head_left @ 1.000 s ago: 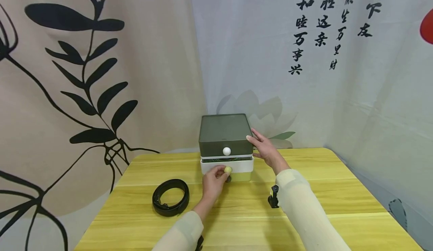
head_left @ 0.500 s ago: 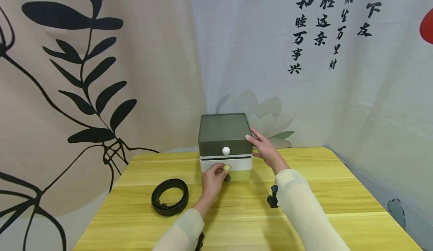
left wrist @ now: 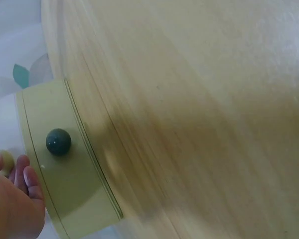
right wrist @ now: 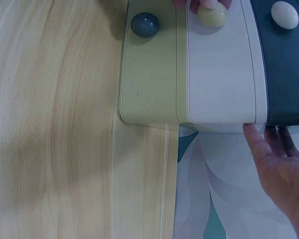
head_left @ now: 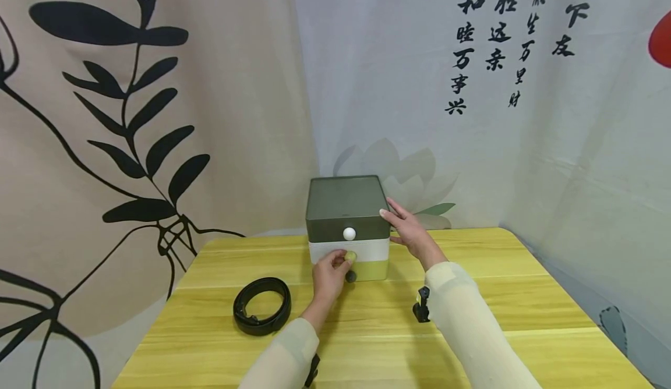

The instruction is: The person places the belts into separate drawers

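A small three-tier drawer box (head_left: 348, 198) stands near the table's back edge. Its dark green top drawer has a white knob (head_left: 349, 234). The white middle drawer (head_left: 374, 250) sits flush, and my left hand (head_left: 329, 275) pinches its pale yellow knob (right wrist: 212, 16) between thumb and fingers. Below is the yellow-green bottom drawer (left wrist: 67, 194) with a dark knob (left wrist: 59, 142). My right hand (head_left: 411, 232) rests against the box's right side with fingers extended; the right wrist view shows these fingertips (right wrist: 251, 132) touching the side near the upper tiers.
A coiled black belt (head_left: 241, 313) lies on the wooden table (head_left: 377, 331), left of my left forearm. Behind the table hangs a cloth backdrop (head_left: 251, 115) printed with plants and black characters.
The middle drawer has slid back into the box, closing the gap above it. My left hand moved inward with its knob; my right hand stayed on the side.
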The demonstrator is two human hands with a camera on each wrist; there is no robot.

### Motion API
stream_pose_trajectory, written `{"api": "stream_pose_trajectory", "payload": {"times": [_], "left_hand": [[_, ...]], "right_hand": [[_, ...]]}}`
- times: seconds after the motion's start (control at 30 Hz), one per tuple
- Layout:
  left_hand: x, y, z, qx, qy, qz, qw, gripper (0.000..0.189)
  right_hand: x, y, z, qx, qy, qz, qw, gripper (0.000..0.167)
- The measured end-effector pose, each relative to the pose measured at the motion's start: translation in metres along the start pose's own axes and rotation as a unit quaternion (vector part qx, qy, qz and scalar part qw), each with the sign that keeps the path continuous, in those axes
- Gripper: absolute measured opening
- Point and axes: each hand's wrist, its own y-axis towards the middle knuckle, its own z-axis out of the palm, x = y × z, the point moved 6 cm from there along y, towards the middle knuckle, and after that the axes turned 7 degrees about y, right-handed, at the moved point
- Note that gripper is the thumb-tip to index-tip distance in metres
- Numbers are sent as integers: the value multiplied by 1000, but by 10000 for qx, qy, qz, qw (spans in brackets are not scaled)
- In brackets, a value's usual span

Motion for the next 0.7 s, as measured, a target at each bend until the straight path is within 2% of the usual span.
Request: {"api": "stream_pose_trajectory", "payload": {"times": [0.13,0.27,0.5,0.7], "left_hand": [[0,0,0,-77,29,15,10000,17],[4,-3,0,-105,75,-152,9998,15],[12,-8,-2,13,77,-305,9995,16],[17,-11,-2,-15,304,-333,9990,18]], "right_hand": [[0,0,-1,4,-29,-6,10000,70],[-1,0,-2,18,-8,33,10000,71],[0,1,-1,28,-62,20,10000,71],[0,0,-1,10,-93,18,10000,71]]}}
